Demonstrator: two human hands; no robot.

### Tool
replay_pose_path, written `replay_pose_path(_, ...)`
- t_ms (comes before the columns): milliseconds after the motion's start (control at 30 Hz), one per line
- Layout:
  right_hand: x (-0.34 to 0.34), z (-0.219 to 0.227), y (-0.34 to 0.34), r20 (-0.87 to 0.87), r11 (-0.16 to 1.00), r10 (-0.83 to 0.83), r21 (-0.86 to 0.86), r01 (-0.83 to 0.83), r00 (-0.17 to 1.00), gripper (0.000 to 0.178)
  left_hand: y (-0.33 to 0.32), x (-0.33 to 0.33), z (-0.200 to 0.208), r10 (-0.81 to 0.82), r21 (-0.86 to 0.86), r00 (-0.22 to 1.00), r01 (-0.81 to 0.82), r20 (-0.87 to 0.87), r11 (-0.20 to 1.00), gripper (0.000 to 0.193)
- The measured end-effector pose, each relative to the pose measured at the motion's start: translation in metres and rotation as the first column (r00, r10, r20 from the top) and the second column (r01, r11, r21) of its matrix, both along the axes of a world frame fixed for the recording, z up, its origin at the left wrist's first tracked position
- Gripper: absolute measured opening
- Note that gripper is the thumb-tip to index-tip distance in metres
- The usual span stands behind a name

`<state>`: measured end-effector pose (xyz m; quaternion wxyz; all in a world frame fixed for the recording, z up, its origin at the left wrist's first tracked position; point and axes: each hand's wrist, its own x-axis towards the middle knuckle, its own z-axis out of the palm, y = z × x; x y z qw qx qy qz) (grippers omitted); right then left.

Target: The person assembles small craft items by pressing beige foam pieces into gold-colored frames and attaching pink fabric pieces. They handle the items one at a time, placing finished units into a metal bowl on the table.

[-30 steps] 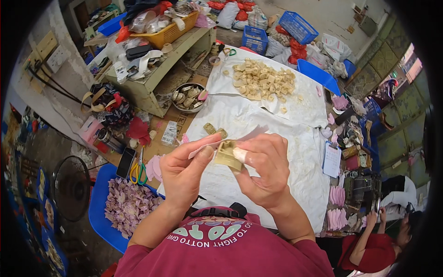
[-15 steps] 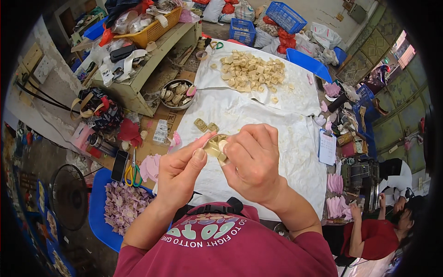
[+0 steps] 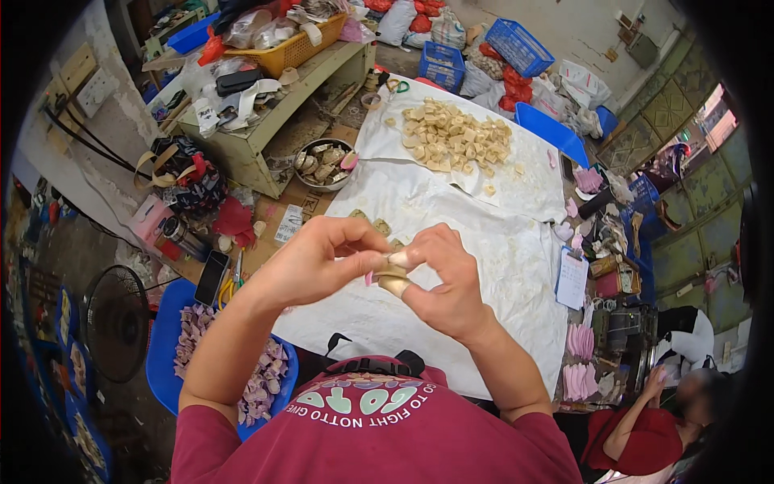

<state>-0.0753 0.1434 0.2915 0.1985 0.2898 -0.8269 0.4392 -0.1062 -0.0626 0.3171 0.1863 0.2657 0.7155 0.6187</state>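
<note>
Close in front of my chest, both hands meet over a small beige piece (image 3: pixel 393 282) with a bit of pink at its left side; its exact kind is unclear. My left hand (image 3: pixel 339 256) pinches its upper left part between thumb and fingers. From the other side, my right hand (image 3: pixel 447 278) grips it, thumb below and fingers on top, hiding much of it. Just beyond my hands, a few small brownish-beige pieces (image 3: pixel 380 228) lie on the white cloth (image 3: pixel 492 323). A heap of similar beige blocks (image 3: pixel 455 133) covers the cloth's far part.
At lower left stands a blue basin (image 3: pixel 161 355) of pink-purple pieces, beside a phone (image 3: pixel 212 277) and yellow-handled scissors (image 3: pixel 228 292). A metal bowl (image 3: pixel 322 187) of pieces sits left of the cloth. A clipboard (image 3: pixel 572 278) lies right; another person (image 3: pixel 637 440) sits at lower right.
The beige piece, held up with its hollow side showing, is now turned and mostly covered by my fingers. My left hand has swung over it, palm down. The view has shifted slightly.
</note>
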Motion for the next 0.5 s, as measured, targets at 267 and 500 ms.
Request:
replay_pose_path(267,0.005,0.006,-0.011,0.502,0.895,0.152,-0.436,0.097,0.851,0.017,0.004,0.010,-0.032,0.046,0.497,0.989,-0.109,0.139,0.861,0.014)
replay_pose_path(500,0.003,0.012,-0.008,0.443,0.960,0.055,-0.270,0.074,0.895,0.019,0.006,0.006,-0.023,0.217,0.257,0.936,-0.145,-0.278,0.956,0.009)
